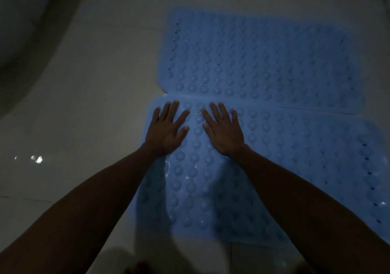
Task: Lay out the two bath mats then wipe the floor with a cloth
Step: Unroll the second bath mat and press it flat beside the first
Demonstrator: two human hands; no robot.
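Now the near bath mat (263, 157) lies flat on the tiled floor (95, 84), its far edge touching the far bath mat (263, 58). Left hand (166, 128) & right hand (224, 129), fingers spread, press its far-left corner, prob. to seat it. No cloth in sight.

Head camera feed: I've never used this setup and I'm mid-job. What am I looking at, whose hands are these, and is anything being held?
There is one picture, from a camera worn on the person's head, looking down at a pale tiled floor. Two blue studded bath mats lie side by side: the far mat and the near mat, edges meeting. The left hand and right hand press flat on the near mat, fingers spread. Nothing is held. No cloth is in view.
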